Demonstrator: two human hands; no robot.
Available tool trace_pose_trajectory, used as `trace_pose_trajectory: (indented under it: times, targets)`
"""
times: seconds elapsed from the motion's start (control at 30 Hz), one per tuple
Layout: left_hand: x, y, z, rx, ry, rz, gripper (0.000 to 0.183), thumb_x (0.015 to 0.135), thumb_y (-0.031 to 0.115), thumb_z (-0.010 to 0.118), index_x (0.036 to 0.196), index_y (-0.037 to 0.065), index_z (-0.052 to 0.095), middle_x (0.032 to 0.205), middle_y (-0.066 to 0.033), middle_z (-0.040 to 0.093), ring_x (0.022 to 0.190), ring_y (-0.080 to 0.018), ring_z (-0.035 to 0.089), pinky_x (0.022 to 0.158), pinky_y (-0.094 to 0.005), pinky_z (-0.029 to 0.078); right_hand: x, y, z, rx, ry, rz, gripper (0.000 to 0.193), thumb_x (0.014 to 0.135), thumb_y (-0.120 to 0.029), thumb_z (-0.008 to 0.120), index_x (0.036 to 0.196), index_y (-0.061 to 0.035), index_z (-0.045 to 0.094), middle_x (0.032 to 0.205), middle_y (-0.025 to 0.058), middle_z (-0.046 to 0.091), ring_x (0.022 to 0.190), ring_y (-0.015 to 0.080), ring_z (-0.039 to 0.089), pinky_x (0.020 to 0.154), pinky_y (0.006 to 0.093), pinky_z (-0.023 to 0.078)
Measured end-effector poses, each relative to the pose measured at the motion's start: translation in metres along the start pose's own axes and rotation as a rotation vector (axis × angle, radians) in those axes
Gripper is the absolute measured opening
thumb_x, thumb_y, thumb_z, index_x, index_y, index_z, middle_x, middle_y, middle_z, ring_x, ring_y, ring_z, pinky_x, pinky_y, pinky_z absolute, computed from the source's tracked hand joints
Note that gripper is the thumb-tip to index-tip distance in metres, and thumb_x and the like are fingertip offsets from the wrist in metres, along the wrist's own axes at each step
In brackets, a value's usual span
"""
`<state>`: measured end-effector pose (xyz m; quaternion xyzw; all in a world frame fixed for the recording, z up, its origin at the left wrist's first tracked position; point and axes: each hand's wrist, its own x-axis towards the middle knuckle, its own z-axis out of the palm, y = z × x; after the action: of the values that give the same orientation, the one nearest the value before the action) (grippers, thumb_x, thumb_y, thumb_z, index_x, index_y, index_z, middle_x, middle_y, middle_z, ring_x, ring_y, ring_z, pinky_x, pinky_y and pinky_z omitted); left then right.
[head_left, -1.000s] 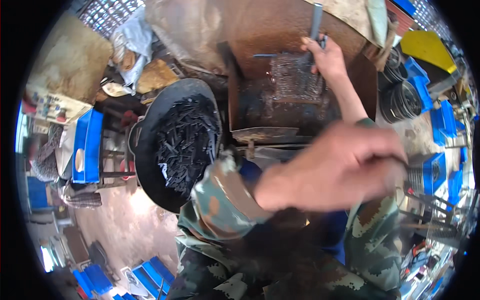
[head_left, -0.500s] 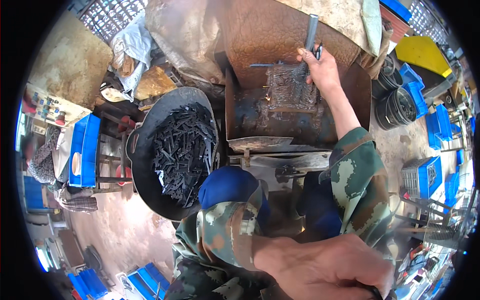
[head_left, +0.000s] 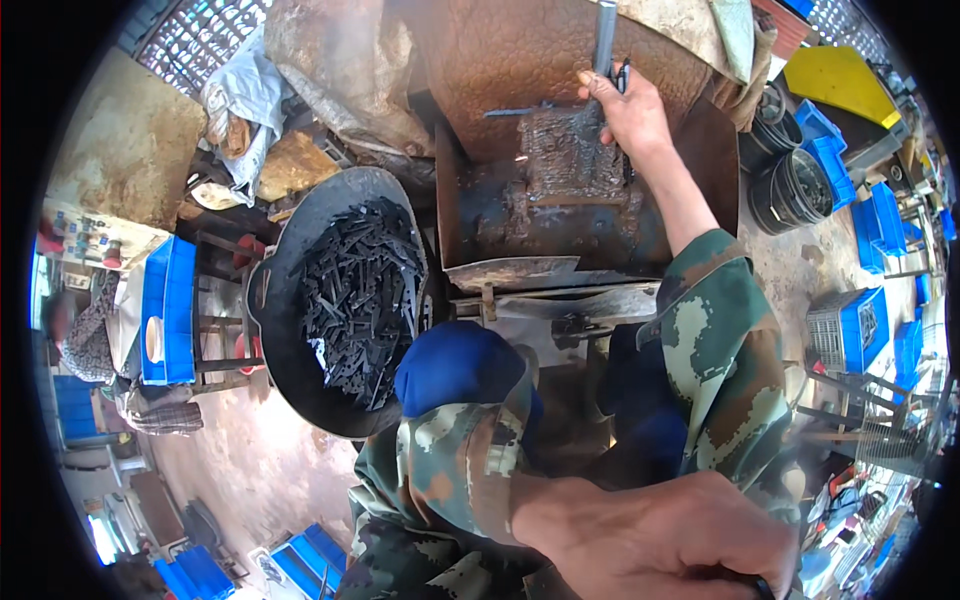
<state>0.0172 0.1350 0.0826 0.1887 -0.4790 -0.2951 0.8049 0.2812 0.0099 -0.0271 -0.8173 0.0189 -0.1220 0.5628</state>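
Note:
My right hand (head_left: pixel 632 112) is closed round a grey metal rod (head_left: pixel 605 40) that stands nearly upright. A small dark piece (head_left: pixel 623 76) sticks up beside the fingers. Below and left of this hand lies a rough, ridged metal block (head_left: pixel 568 160) in a rusty open-fronted metal box (head_left: pixel 590 270). A thin grey strip (head_left: pixel 518 112) lies at the block's far edge. Close to the camera, my left hand (head_left: pixel 660 540) is a fist. A dark edge shows under its fingers, but what it grips is mostly hidden.
Left of my knees stands a black rubber tub (head_left: pixel 290 400) with many dark metal strips (head_left: pixel 362 300). A blue bin (head_left: pixel 168 310) sits farther left. Dark buckets (head_left: pixel 790 192), blue crates (head_left: pixel 875 228) and a yellow panel (head_left: pixel 840 85) are at the right.
The whole view has shifted slightly, so the box and tub appear higher and farther left. The sparks at the block's left side have faded. Both hands keep their grip.

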Motion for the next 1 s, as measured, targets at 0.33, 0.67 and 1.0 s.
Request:
trace_pose_trajectory:
  times: [0.33, 0.67, 1.0]
  targets:
    - [-0.011, -0.015, 0.001, -0.048, 0.025, 0.033, 0.016, 0.097, 0.011, 0.064, 0.101, -0.003, 0.068, 0.079, -0.0140, 0.067, 0.063, -0.0267, 0.065, 0.052, -0.0361, 0.047, -0.001, 0.001, 0.004, 0.022, -0.011, 0.031, 0.034, 0.093, -0.036, 0.070, 0.095, -0.0027, 0.065, 0.078, 0.0035, 0.068, 0.047, 0.0128, 0.056, 0.046, 0.0316, 0.049]
    - [-0.008, 0.000, -0.012, 0.167, 0.192, 0.114, 0.018, 0.090, 0.004, 0.057, 0.093, -0.009, 0.068, 0.071, -0.0144, 0.063, 0.057, -0.0249, 0.058, 0.051, -0.0323, 0.042, -0.005, -0.005, 0.009, 0.064, -0.030, 0.042, 0.033, 0.093, -0.035, 0.071, 0.093, -0.0033, 0.062, 0.070, 0.0065, 0.063, 0.046, 0.0138, 0.056, 0.044, 0.0340, 0.047]
    - [0.056, 0.039, -0.106, 0.708, 0.813, -0.114, 0.024, 0.096, 0.019, 0.063, 0.109, 0.001, 0.069, 0.073, 0.0028, 0.057, 0.058, -0.0011, 0.042, 0.050, -0.0177, 0.030, 0.023, 0.061, 0.007, 0.151, 0.102, -0.051, 0.033, 0.088, -0.024, 0.071, 0.114, -0.0045, 0.065, 0.095, 0.0193, 0.073, 0.085, 0.0298, 0.071, 0.078, 0.0421, 0.055]
